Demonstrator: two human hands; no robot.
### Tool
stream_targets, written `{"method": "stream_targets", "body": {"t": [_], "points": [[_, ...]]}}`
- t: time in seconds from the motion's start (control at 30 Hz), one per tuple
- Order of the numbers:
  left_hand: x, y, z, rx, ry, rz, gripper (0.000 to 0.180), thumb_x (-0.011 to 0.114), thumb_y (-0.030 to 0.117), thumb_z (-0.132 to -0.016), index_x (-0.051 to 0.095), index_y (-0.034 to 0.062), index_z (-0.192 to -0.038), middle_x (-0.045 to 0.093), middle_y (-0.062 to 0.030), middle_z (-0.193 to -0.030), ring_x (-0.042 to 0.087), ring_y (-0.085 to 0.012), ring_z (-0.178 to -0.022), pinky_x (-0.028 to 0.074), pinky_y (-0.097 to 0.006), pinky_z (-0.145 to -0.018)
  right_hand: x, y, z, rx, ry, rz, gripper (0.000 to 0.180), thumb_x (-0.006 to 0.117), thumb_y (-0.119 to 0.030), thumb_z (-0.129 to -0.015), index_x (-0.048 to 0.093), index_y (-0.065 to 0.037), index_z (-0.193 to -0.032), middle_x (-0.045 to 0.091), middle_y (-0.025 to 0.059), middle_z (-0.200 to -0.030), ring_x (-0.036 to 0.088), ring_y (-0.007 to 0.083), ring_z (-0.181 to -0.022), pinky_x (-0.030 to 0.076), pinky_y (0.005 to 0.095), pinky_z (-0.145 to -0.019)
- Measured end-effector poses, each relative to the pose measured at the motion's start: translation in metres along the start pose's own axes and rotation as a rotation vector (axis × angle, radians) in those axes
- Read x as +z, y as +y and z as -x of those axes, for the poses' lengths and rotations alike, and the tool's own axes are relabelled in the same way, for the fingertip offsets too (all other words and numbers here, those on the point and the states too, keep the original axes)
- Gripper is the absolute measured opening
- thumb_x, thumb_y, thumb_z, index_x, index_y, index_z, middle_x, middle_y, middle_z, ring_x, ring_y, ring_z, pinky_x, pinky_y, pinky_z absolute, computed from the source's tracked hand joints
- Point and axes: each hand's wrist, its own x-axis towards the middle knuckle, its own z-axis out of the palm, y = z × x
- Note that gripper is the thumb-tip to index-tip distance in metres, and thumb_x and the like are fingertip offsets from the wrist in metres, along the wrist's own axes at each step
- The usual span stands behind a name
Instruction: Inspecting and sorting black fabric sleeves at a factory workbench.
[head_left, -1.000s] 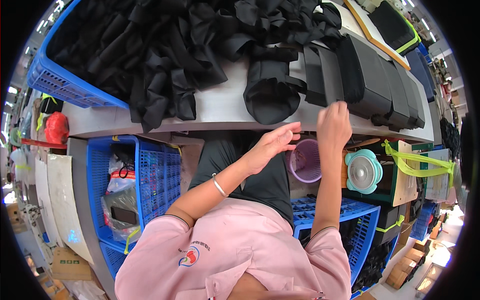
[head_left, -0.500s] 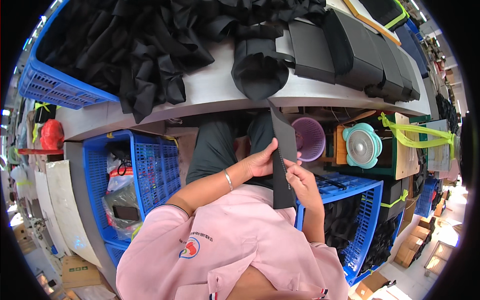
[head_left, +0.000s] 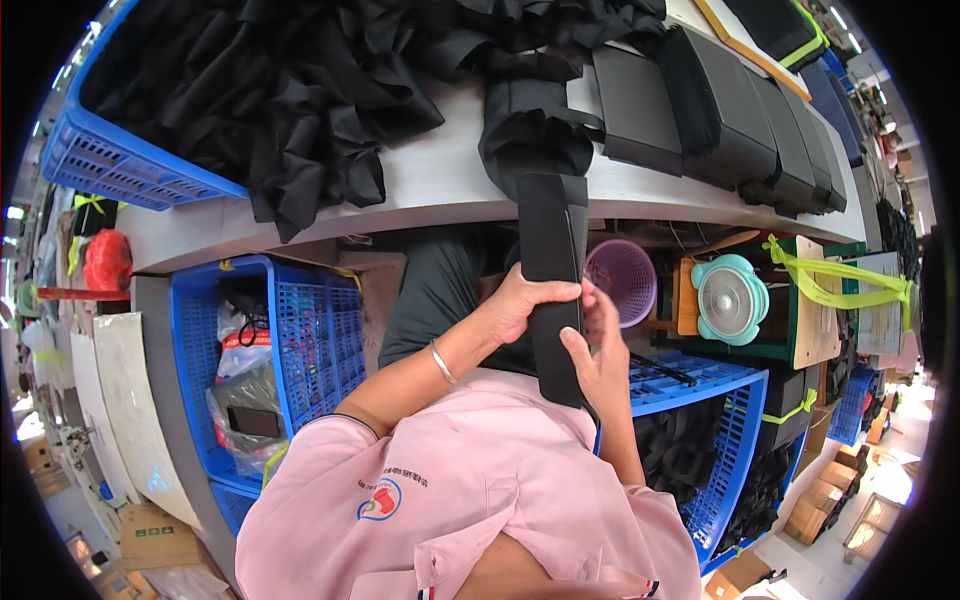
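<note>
A long, flat black strip [head_left: 553, 235] runs between my lap and the table edge, its far end overlapping black fabric at the table's front. My left hand [head_left: 518, 303] grips it from the left, thumb across the top and the other fingers underneath. At the strip's right edge, my right hand [head_left: 603, 355] has its thumb on the surface and its fingers curled by the edge. Just beyond the strip, a gathered black fabric piece [head_left: 535, 130] lies on the white table [head_left: 430, 165].
Loose black fabric [head_left: 310, 110] spills from a blue crate [head_left: 140, 165] at far left. Stacked black panels [head_left: 640, 115] line the right. Below the table are a purple basket [head_left: 622, 285], a small turquoise fan [head_left: 732, 300], and blue crates at my left [head_left: 315, 330] and right [head_left: 735, 470].
The strip has turned from nearly edge-on to show its broad flat face. My left thumb now lies across it, and my right hand has shifted slightly upward along its edge.
</note>
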Motion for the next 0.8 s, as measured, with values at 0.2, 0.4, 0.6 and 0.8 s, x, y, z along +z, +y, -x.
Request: {"method": "stream_targets", "body": {"t": [0.2,0.4,0.6,0.8], "points": [[-0.001,0.015,0.002,0.344,0.100,-0.365,0.052,0.073,0.021,-0.086,0.056,0.0004,-0.130,0.050,-0.0129,-0.137,0.047,-0.0188,-0.128,0.040,-0.036,-0.106,0.009,0.005,-0.028,0.023,-0.037,-0.181,0.042,0.062,-0.018,-0.097,0.055,0.003,-0.132,0.067,0.0069,-0.108,0.059,0.0106,-0.097,0.048,0.0266,-0.087],[-0.034,0.063,-0.043,0.860,0.760,-1.391,0.036,0.064,0.010,-0.088,0.065,0.0109,-0.124,0.036,-0.0217,-0.149,0.041,-0.0410,-0.128,0.038,-0.045,-0.106,0.013,0.011,-0.066,-0.066,0.000,0.105,0.046,0.061,-0.016,-0.096,0.051,-0.005,-0.139,0.068,0.0173,-0.118,0.068,0.0212,-0.103,0.050,0.0318,-0.089],[-0.038,0.088,-0.075,0.898,0.446,-1.411,0.049,0.051,-0.009,-0.074,0.067,0.0024,-0.118,0.047,-0.0210,-0.143,0.050,-0.0395,-0.120,0.041,-0.040,-0.105,0.022,-0.016,-0.086,-0.030,-0.017,0.297,0.048,0.061,-0.012,-0.094,0.049,-0.005,-0.140,0.068,0.0241,-0.109,0.070,0.0316,-0.099,0.052,0.0341,-0.086],[0.003,0.070,-0.050,0.776,0.005,-1.490,0.035,0.058,-0.005,-0.074,0.073,0.0035,-0.105,0.057,-0.0064,-0.138,0.054,-0.0300,-0.096,0.050,-0.035,-0.087,0.033,0.014,-0.144,-0.215,0.041,0.615,0.027,0.064,-0.008,-0.085,0.060,0.003,-0.109,0.064,0.0264,-0.075,0.063,0.0463,-0.071,0.049,0.0495,-0.059]]}}
